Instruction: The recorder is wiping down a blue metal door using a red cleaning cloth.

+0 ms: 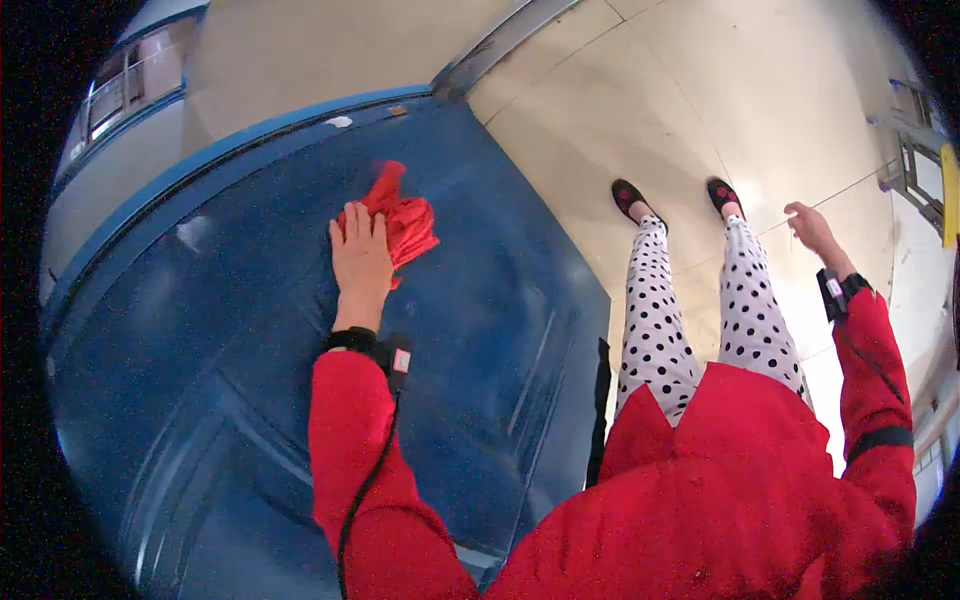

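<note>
A crumpled red cloth [410, 228] lies against the upper part of a blue panelled door [470, 310]. My left hand [362, 258] presses the cloth to the door, with its fingers over the cloth's left side and part of the cloth bunched beyond them. My right hand [815, 233] hangs free at the right over the floor. Its fingers are loosely bent and apart, and nothing shows in them.
A blue frame [250, 133] runs along the door's far edge, with a pale wall [320, 50] beyond it. Beige tiles [640, 110] cover the floor around my feet. At the far right stands a metal frame with a yellow part [949, 195].
</note>
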`<state>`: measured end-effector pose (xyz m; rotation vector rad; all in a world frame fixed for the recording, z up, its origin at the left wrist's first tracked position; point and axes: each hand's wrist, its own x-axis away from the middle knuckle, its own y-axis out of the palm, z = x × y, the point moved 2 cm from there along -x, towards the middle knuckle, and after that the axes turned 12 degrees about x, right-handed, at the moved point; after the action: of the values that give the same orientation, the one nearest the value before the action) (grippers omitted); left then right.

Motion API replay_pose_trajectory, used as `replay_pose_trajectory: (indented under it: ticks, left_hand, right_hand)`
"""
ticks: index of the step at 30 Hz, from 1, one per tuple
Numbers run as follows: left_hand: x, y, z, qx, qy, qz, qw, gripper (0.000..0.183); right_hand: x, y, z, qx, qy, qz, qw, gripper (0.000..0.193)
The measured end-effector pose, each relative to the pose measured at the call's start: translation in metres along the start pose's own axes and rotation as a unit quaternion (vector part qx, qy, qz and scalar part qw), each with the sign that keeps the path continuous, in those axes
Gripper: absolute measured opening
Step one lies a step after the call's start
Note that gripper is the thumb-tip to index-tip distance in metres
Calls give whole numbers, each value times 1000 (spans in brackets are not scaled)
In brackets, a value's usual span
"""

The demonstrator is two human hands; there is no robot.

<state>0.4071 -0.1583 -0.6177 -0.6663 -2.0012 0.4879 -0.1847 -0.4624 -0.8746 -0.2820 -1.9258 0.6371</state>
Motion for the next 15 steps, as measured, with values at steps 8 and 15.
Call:
replay_pose_trajectory:
  ticks: [8,15]
  left_hand:
    - [-38,25,37,-24,3,-117,993,48]
    - [-112,79,86,-16,52,-97,994,47]
  right_hand:
    - [62,88,42,9,28,-119,992,22]
    - [47,100,52,-112,125,-135,976,23]
